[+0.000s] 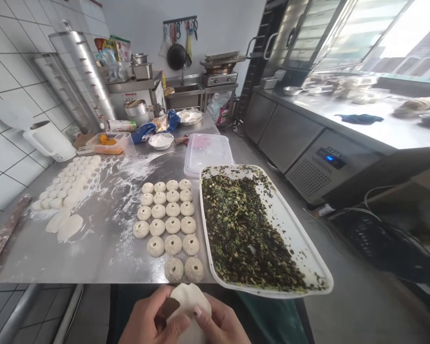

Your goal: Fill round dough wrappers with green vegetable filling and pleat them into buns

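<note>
Between my two hands, just in front of the table's near edge, is a thin round dough wrapper (188, 297). My left hand (148, 317) grips its left side with thumb and fingers. On the other side, my right hand (222, 322) pinches it, thumb on the near face. Rows of pleated buns (172, 225) stand on the steel table (107, 258) beyond my hands. To their right sits a white tub (301, 239) with chopped green filling (243, 229). Two flat dough wrappers (69, 227) lie at the left, near many small dough pieces (71, 179).
A rolling pin (9, 234) lies at the table's left edge. Toward the back are a white lid (209, 153), a bowl of flour (161, 140), a plastic box with orange filling (109, 143) and a white jug (52, 141). A steel counter (279, 124) stands across the aisle.
</note>
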Tool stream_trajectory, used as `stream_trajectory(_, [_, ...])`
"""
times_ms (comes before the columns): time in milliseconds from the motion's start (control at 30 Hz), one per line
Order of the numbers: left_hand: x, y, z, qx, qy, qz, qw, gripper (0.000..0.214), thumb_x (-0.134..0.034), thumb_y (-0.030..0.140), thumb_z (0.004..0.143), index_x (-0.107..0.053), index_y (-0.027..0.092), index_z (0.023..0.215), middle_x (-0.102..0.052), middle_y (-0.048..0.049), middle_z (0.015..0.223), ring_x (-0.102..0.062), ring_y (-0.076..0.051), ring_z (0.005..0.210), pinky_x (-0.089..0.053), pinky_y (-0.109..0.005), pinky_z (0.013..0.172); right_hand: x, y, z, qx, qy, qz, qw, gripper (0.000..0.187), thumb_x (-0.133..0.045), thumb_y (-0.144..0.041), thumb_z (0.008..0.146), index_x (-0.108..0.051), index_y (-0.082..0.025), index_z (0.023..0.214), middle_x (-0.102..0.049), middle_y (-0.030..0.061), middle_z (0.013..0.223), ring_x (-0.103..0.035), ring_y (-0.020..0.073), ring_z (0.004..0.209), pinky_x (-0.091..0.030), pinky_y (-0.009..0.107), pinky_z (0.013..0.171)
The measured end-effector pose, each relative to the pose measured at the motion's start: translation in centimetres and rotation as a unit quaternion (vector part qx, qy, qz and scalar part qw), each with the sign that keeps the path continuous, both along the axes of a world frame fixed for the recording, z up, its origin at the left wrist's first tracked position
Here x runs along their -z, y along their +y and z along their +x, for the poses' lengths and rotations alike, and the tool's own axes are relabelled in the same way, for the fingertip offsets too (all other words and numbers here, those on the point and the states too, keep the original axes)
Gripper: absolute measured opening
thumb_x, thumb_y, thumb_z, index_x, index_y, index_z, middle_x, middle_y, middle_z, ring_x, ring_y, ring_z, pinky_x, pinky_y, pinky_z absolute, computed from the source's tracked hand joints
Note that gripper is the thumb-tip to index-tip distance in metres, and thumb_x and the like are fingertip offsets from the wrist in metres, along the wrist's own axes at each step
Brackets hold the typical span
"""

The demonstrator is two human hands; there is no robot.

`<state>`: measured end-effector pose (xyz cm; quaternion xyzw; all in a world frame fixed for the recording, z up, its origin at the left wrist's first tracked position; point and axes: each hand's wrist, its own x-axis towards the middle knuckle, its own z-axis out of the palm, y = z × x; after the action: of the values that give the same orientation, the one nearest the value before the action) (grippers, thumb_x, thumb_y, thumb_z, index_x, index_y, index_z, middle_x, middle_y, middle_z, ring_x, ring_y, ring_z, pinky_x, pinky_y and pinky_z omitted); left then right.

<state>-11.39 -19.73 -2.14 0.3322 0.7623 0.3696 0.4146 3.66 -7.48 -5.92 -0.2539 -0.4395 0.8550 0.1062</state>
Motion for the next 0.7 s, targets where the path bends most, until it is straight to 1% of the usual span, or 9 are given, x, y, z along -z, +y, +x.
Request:
stream_trajectory(67, [0.4,-0.3,0.0,0.016,-0.009,-0.023,1.0,0.046,-0.071,0.059,0.084,-0.07,0.025,0.116,-0.068,0.0011,0.072,-0.058,-0.015,0.063,-0.039,-0.021,0.055,0.9,-0.2,0.0,0.013,0.004,-0.006,1.0,0.054,-0.079,-0.063,0.082,-0.079,-0.015,0.107,-0.073,0.0078,0.087,-0.059,0.022,0.074,-0.041,0.031,0.063])
stream_trajectory(133, [0.7,-0.7,-0.3,0.015,-0.005,-0.037,0.999,0.045,-0.071,0.059,0.083,-0.071,0.024,0.112,-0.067,0.001,0.07,-0.059,-0.016,0.063,-0.041,-0.021,0.057,1.8,-0.5,0.2,0.029,-0.013,-0.019,0.999,0.054,-0.082,-0.063,0.079,-0.078,-0.015,0.103,-0.071,0.0068,0.083,-0.055,0.02,0.069,-0.038,0.029,0.06])
stream_trajectory(200, [0.9,-0.9,-0.6,-0.006,-0.012,-0.025,1.0,0.05,-0.069,0.066,0.083,-0.073,0.021,0.106,-0.067,-0.0014,0.072,-0.061,-0.017,0.065,-0.045,-0.023,0.06,2.2,-0.6,0.5,0.044,-0.032,-0.022,0.998,0.053,-0.082,-0.062,0.08,-0.078,-0.015,0.103,-0.07,0.0062,0.081,-0.052,0.0183,0.067,-0.037,0.029,0.058])
stream_trajectory(267, [1.0,-0.9,-0.7,-0.044,-0.044,-0.009,0.998,0.057,-0.065,0.072,0.085,-0.073,0.019,0.103,-0.069,-0.0041,0.075,-0.065,-0.02,0.07,-0.048,-0.025,0.065,1.9,-0.4,0.7,0.052,-0.031,-0.01,0.998,0.051,-0.079,-0.061,0.083,-0.078,-0.015,0.105,-0.069,0.006,0.082,-0.052,0.0184,0.069,-0.037,0.029,0.06])
stream_trajectory(333, [0.9,-0.7,-0.5,-0.064,-0.064,-0.004,0.996,0.058,-0.061,0.075,0.087,-0.072,0.019,0.099,-0.069,-0.0045,0.076,-0.065,-0.02,0.071,-0.049,-0.025,0.065,1.1,-0.1,0.7,0.031,-0.011,0.013,0.999,0.052,-0.078,-0.061,0.085,-0.078,-0.015,0.11,-0.07,0.0065,0.085,-0.054,0.0203,0.073,-0.039,0.03,0.064])
stream_trajectory(433, [0.7,-0.3,0.0,-0.057,-0.026,-0.001,0.998,0.056,-0.058,0.075,0.09,-0.071,0.021,0.09,-0.067,-0.0033,0.071,-0.059,-0.017,0.064,-0.044,-0.024,0.059,-0.2,0.4,0.5,-0.011,0.014,0.032,0.999,0.055,-0.075,-0.062,0.087,-0.077,-0.015,0.114,-0.071,0.0073,0.089,-0.055,0.0219,0.075,-0.039,0.031,0.066])
stream_trajectory(500, [0.7,-0.2,0.3,-0.058,0.005,0.001,0.998,0.053,-0.058,0.073,0.091,-0.071,0.022,0.089,-0.067,-0.0028,0.067,-0.056,-0.016,0.059,-0.041,-0.024,0.055,-0.6,0.5,0.5,-0.022,0.004,0.03,0.999,0.054,-0.072,-0.062,0.089,-0.078,-0.014,0.113,-0.071,0.007,0.086,-0.054,0.0209,0.072,-0.038,0.031,0.064])
stream_trajectory(633, [1.1,-0.2,0.8,-0.057,0.034,0.026,0.997,0.048,-0.055,0.069,0.095,-0.073,0.024,0.095,-0.067,-0.002,0.067,-0.052,-0.014,0.053,-0.038,-0.022,0.05,-0.2,0.2,0.7,0.002,-0.009,0.024,1.0,0.048,-0.077,-0.058,0.088,-0.078,-0.014,0.108,-0.071,0.0062,0.085,-0.055,0.0202,0.073,-0.039,0.03,0.066])
stream_trajectory(700, [1.5,-0.1,1.1,-0.044,0.063,0.057,0.995,0.043,-0.057,0.065,0.096,-0.074,0.025,0.096,-0.068,-0.0019,0.07,-0.054,-0.014,0.056,-0.041,-0.021,0.053,0.7,-0.2,0.6,0.015,0.007,-0.022,1.0,0.045,-0.084,-0.053,0.083,-0.078,-0.015,0.105,-0.072,0.0061,0.086,-0.057,0.0199,0.073,-0.041,0.03,0.067])
